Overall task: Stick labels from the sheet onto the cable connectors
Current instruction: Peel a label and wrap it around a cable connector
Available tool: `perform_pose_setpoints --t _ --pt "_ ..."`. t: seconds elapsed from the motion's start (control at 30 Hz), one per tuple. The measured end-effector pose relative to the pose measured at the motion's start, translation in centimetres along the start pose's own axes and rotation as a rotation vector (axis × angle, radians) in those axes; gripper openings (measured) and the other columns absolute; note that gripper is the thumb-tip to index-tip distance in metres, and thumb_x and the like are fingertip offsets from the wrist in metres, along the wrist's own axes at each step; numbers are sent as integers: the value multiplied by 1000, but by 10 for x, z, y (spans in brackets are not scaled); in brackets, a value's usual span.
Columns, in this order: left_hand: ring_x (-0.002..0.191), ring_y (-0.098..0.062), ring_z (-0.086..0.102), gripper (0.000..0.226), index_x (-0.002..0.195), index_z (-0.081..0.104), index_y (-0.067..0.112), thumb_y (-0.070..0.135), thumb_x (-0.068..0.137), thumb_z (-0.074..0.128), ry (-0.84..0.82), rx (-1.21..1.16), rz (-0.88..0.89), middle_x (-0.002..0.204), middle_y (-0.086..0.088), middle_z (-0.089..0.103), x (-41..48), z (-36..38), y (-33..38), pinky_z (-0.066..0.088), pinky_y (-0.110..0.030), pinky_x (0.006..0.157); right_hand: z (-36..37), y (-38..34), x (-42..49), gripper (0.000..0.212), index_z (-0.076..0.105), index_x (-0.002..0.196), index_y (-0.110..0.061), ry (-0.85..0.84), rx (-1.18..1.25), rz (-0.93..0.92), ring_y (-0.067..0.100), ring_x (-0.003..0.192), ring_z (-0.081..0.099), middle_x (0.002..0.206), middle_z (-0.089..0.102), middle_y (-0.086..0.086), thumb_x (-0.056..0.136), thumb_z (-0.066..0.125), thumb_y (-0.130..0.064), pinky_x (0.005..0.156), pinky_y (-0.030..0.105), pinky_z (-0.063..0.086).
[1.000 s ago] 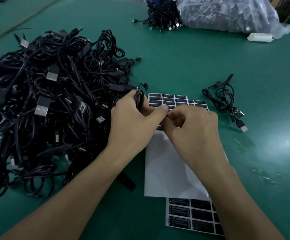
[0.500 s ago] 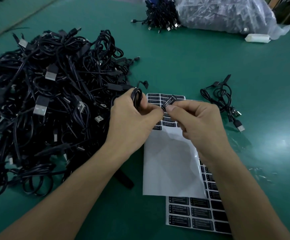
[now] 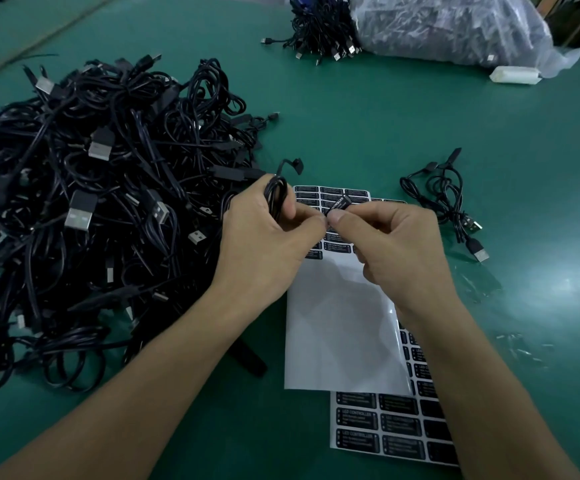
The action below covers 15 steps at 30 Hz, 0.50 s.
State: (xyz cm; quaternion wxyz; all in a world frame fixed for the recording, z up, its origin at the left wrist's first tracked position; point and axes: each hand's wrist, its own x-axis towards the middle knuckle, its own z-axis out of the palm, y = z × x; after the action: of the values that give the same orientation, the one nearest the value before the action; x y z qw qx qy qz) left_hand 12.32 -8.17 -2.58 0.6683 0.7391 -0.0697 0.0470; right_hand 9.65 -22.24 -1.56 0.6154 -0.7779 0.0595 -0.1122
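My left hand (image 3: pixel 264 237) grips a coiled black cable (image 3: pixel 276 197) above the label sheet (image 3: pixel 344 323), whose lower part is bare white backing. My right hand (image 3: pixel 392 244) pinches a small black label (image 3: pixel 339 204) between thumb and forefinger, its free end sticking up. The two thumbs meet tip to tip over the sheet's remaining rows of black labels. The cable's connector is hidden inside my fingers. A second, fuller label sheet (image 3: pixel 385 427) lies underneath, toward me.
A big heap of black USB cables (image 3: pixel 91 202) fills the left of the green table (image 3: pixel 368 126). One coiled cable (image 3: pixel 448 199) lies to the right. At the back are a cable bundle (image 3: pixel 319 29), a plastic bag (image 3: pixel 455 26) and a white block (image 3: pixel 515 75).
My right hand peeled a label off the sheet and lifted it. It now holds the label close against my left thumb. The left hand kept the cable and barely moved.
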Motion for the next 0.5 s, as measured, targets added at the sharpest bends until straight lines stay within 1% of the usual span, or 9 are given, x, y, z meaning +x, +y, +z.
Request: perform_pose_setpoints --t 0.1,0.17,0.27,0.3,0.37,0.43,0.47,0.5 --pt "80 -45 64 32 72 41 17 5 70 70 -3 -30 3 79 -24 70 -1 0 3 54 -56 77 -2 2 1 13 75 71 -22 21 47 53 1 44 44 47 55 -14 84 77 -18 41 10 32" --pt "75 -44 63 32 71 40 18 5 70 70 -12 -47 2 80 -26 69 -1 0 4 54 -56 76 -3 2 2 17 75 68 -20 17 76 67 4 44 39 46 50 -12 85 77 -16 41 12 30" --pt "68 -32 60 36 71 40 18 -1 73 71 -33 -71 -8 79 -26 69 -1 0 3 54 -57 75 -5 1 2 22 70 65 -11 -24 112 38 2 44 34 47 44 -14 87 73 -9 43 9 29" --pt "68 -30 62 35 70 41 17 1 73 71 -31 -71 -10 78 -25 69 -1 0 2 54 -57 76 -5 0 3 24 68 64 -9 -28 123 31 2 44 33 47 43 -14 87 72 -8 43 9 28" --pt "71 -38 67 31 68 42 16 11 73 72 -25 -50 -1 72 -20 68 -2 1 2 57 -58 77 -6 0 3 26 69 63 -14 -11 131 26 2 44 34 47 45 -15 87 72 -8 44 9 29" --pt "72 -40 68 34 64 42 15 21 77 73 -36 -31 27 61 -7 64 -3 2 1 58 -56 74 -6 -1 3 28 68 62 -19 41 142 31 3 45 36 49 48 -13 88 72 -11 43 12 31" --pt "67 -36 69 38 62 42 12 26 80 73 -47 -27 39 59 -6 61 -4 3 1 60 -51 69 -6 -2 3 29 67 61 -20 81 160 37 6 46 37 51 49 -10 89 72 -13 42 14 31" --pt "61 -29 70 42 62 44 7 31 83 72 -62 -36 37 60 -11 60 -4 3 2 59 -42 60 -7 -1 4 29 67 63 -21 120 182 37 7 47 38 52 50 -6 90 71 -13 41 16 32"
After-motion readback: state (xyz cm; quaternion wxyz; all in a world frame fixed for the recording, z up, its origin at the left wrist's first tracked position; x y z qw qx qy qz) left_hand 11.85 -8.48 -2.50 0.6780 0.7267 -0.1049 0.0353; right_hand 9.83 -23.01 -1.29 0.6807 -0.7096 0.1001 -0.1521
